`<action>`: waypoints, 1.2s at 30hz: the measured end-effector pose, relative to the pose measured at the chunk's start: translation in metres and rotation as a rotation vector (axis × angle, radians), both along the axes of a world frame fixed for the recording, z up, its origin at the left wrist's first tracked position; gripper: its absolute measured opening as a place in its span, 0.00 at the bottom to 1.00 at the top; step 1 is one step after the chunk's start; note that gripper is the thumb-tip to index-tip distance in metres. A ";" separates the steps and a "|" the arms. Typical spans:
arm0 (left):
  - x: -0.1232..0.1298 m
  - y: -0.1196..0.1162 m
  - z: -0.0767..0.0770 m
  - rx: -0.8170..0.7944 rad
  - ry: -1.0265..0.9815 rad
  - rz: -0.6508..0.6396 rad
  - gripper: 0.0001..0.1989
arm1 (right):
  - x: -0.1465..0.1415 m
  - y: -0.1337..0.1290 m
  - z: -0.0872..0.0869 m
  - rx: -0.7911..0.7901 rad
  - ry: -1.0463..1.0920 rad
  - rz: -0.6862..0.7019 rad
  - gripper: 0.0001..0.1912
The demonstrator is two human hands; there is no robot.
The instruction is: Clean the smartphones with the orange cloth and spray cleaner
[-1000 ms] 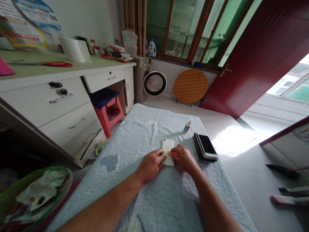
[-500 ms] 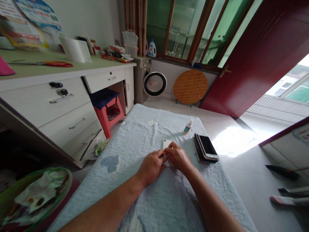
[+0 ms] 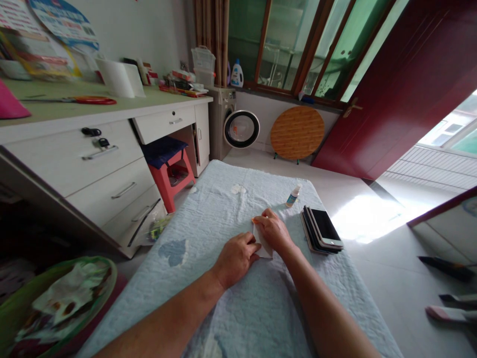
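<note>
Pale blue quilted cloth point(image 3: 257, 318) covers the table point(image 3: 208, 194), and both bare forearms reach in over it from the near side. Left of the table's left edge, near its near end, stands a green-rimmed bin point(image 3: 113, 281) with crumpled tissue point(image 3: 63, 298) inside.

The left hand point(image 3: 237, 256) comes first. Its bent fingers touch the left edge of a white smartphone point(image 3: 265, 249), with the thumb by the near left corner of the phone; whether this grip pinches the phone or only presses it, I cannot tell. The phone lies flat on the cloth, well inside the table's edges and nearer the right edge than the left, between the two hands. Only its near part shows below the right hand point(image 3: 273, 231), which lies over the rest. That right grip is closed, its fingertips pinching a small orange piece point(image 3: 255, 220) over the far left part of the phone; most of the piece is hidden.

Just inside the table's right edge, beside the right hand, sits a stack of phones point(image 3: 322, 229), the top one white-framed with a dark screen. Farther on, toward the far right corner, a small spray bottle point(image 3: 293, 196) with a white cap stands upright.

Past the far edge are a red stool point(image 3: 171, 176) with a dark blue cover on the left, a washing machine point(image 3: 219, 117) with its round door swung out, and a round wooden tabletop point(image 3: 297, 132) leaning against the wall.
</note>
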State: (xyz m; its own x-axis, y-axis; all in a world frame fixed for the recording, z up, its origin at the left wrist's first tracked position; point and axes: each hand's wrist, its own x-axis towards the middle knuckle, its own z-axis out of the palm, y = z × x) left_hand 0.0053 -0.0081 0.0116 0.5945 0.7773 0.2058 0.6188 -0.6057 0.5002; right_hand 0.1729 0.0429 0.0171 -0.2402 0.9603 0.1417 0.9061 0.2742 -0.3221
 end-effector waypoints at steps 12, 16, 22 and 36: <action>-0.003 0.002 -0.002 -0.033 -0.095 -0.016 0.12 | 0.003 -0.016 0.011 -0.157 0.041 0.269 0.10; -0.002 0.003 -0.004 -0.022 -0.104 -0.016 0.10 | -0.002 -0.009 0.008 -0.074 -0.036 0.150 0.11; -0.001 0.003 -0.008 -0.002 -0.053 0.012 0.12 | -0.003 0.003 0.002 -0.029 -0.068 -0.030 0.14; 0.000 0.002 -0.006 0.015 -0.029 0.017 0.14 | 0.015 -0.003 0.002 -0.023 -0.078 -0.080 0.16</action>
